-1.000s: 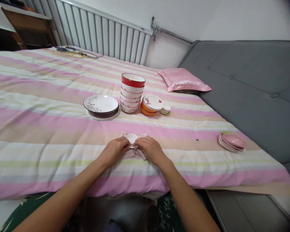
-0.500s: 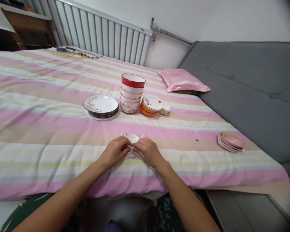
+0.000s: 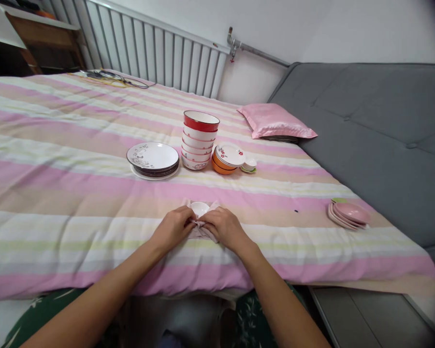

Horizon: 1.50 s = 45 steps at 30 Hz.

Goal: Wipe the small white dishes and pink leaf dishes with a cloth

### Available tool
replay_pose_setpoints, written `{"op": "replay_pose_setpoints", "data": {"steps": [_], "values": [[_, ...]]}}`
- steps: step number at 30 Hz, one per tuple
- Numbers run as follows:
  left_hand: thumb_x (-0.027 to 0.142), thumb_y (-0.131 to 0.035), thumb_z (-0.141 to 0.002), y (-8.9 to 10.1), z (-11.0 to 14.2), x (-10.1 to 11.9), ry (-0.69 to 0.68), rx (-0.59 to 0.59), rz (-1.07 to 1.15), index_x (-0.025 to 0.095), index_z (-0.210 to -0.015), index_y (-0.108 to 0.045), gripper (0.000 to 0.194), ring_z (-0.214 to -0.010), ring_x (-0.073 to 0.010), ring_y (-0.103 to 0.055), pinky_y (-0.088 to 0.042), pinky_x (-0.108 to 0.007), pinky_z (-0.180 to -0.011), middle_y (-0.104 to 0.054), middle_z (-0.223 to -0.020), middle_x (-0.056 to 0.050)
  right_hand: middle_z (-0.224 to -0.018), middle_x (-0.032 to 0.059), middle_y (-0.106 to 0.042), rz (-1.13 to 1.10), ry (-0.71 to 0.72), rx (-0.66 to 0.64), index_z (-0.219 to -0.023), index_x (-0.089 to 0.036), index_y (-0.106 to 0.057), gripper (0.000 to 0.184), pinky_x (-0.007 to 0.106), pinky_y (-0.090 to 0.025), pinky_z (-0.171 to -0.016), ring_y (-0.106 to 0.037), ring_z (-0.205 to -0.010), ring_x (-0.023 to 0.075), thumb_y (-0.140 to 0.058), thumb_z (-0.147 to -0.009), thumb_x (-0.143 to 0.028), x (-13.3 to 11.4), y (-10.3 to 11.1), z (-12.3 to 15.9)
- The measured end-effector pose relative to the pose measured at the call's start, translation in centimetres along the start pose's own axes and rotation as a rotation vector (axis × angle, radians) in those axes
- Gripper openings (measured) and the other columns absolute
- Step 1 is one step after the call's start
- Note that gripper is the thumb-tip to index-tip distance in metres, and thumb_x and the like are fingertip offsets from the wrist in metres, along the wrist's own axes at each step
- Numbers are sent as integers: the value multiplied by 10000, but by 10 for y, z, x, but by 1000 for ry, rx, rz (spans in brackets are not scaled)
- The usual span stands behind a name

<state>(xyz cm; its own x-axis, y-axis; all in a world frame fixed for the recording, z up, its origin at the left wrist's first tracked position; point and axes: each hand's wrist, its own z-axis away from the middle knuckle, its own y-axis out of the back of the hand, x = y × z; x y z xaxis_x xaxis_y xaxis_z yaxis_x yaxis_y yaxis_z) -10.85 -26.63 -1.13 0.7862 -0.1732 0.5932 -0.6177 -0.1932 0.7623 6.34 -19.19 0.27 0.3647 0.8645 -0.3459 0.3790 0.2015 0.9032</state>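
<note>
Closer together now than in the earlier head view, the left hand (image 3: 173, 226) and right hand (image 3: 226, 226) are bringing folds of pale cloth (image 3: 204, 232) up against the near side of a small white bowl (image 3: 200, 208), so less of the bowl is showing. Both hands are pinching cloth there, thumbs and fingers nearly meeting. The bowl is sitting amid the cloth on the striped bedspread (image 3: 94, 227), while stacked plates (image 3: 152, 157) and tall stacked bowls (image 3: 198, 140) are standing beyond, unmoved.
</note>
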Motion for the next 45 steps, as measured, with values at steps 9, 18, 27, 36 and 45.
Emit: {"op": "replay_pose_setpoints", "data": {"steps": [9, 18, 27, 36, 45], "values": [[159, -544, -765, 0, -1, 0, 8, -3, -8, 140, -779, -615, 74, -667, -144, -572, -425, -241, -617, -616, -757, -51, -921, 31, -697, 21, 54, 35, -928, -198, -678, 154, 282, -446, -794, -577, -860, 177, -561, -841, -150, 11, 0, 1], [130, -552, -752, 1, -1, -2, 1, 4, -17, 142, -794, -612, 74, -673, -138, -568, -422, -236, -624, -619, -765, -48, -1129, 82, -624, -44, 19, 100, -1051, -188, -604, 256, 344, -427, -914, -543, -1047, 204, -582, -803, -128, 13, 4, 6], [139, -546, -763, 1, 0, -1, -13, -1, -36, 145, -790, -605, 65, -640, -127, -554, -409, -227, -596, -601, -740, -35, -957, 52, -661, -129, 10, 46, -952, -198, -629, 133, 276, -456, -785, -583, -908, 168, -560, -839, -208, 6, 0, 6], [145, -538, -766, 0, -1, -1, -19, -12, -54, 154, -776, -596, 60, -646, -132, -553, -411, -234, -607, -599, -741, -34, -950, 51, -680, -85, 10, 1, -948, -195, -655, 146, 281, -442, -817, -578, -899, 161, -539, -859, -195, 5, 3, 2], [127, -531, -764, 1, -1, 1, -17, -12, -49, 157, -750, -591, 68, -658, -138, -553, -409, -240, -618, -597, -736, -35, -983, 23, -671, -56, 6, 16, -969, -228, -643, 196, 271, -429, -787, -557, -910, 165, -535, -846, -122, 16, -2, 3]]}}
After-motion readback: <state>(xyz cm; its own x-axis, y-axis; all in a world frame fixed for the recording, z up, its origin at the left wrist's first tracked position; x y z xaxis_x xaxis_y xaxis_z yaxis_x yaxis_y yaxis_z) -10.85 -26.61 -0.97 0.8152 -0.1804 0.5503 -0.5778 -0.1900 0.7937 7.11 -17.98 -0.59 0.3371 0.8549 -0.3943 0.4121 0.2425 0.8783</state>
